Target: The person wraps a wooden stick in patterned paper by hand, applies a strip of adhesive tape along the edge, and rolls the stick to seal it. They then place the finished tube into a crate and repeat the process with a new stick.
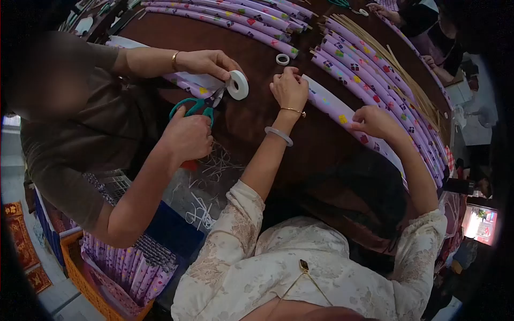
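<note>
A sheet of purple printed paper, partly rolled and white on its inner side, lies at a slant on the brown table before me. My left hand is closed at its far end, fingers curled; the fingertips are partly hidden. Further down the same paper, my right hand pinches its edge with thumb and fingers. A small white tape ring lies just beyond my left hand. To the left, a co-worker's hands hold a roll of white tape and green-handled scissors.
Finished purple paper rolls are stacked at the right, with thin sticks beside them. More rolls lie at the back. An orange crate of rolls stands lower left, near white scraps. Another person sits at the far right.
</note>
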Demonstrator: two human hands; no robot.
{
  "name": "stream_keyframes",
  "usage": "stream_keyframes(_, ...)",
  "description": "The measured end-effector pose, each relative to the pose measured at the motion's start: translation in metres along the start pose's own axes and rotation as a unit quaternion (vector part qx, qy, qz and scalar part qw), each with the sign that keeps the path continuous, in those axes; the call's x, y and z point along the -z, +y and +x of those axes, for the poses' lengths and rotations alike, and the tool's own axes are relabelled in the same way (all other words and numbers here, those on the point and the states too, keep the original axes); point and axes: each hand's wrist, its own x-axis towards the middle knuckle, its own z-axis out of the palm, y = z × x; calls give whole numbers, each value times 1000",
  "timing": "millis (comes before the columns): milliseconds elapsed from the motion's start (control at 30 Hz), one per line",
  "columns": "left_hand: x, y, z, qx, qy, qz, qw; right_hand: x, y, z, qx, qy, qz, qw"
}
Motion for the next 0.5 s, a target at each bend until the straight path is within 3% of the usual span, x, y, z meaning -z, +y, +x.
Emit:
stream_keyframes(33,0,-1,0,6,3,-10,1000,1,-4,7,6,-2,2,1000)
stream_keyframes(133,0,-2,-6,-14,37,-15,999,0,-21,36,141,169,133,966)
stream_keyframes(267,1,1,-3,6,3,-30,1000,-16,-36,80,108,247,194,943)
stream_keyframes(367,-5,-3,-4,-16,38,-30,999,-23,-45,101,107,299,168,933)
stream_keyframes(500,-6,-2,-5,-26,32,-39,998,-21,-50,112,102,302,183,930)
